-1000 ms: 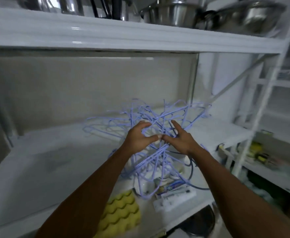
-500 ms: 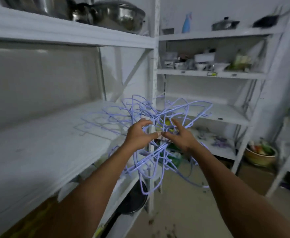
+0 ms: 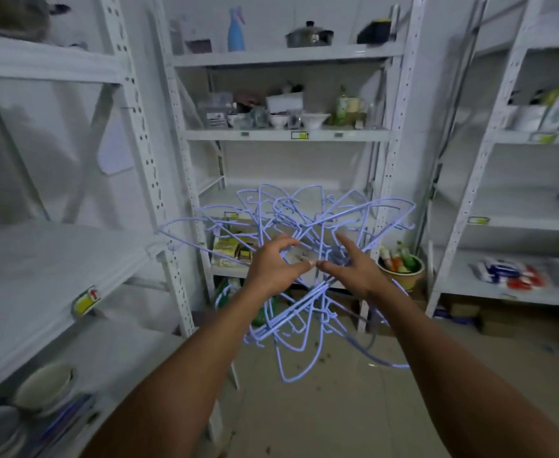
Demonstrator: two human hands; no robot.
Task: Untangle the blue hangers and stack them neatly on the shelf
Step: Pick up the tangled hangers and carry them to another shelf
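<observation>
- both hands hold the tangle of blue hangers [image 3: 304,259] up in the air at its middle, in front of the shelving
- left hand [image 3: 273,267] is curled around wires in the knot, thumb and forefinger pinched together
- right hand [image 3: 354,269] grips wires from the other side, forefinger stretched up and thumb pointing toward the left thumb; the two thumbs nearly touch
- hangers fan out in all directions, some loops hanging below the wrists above the floor [image 3: 337,408]
- white shelf [image 3: 40,259] at the left lies bare, just beside the outermost hanger tip
- bowls [image 3: 45,388] sit on the lower left shelf
- middle rack [image 3: 288,135] behind carries cups and bottles; a pot [image 3: 309,36] stands on its top level
</observation>
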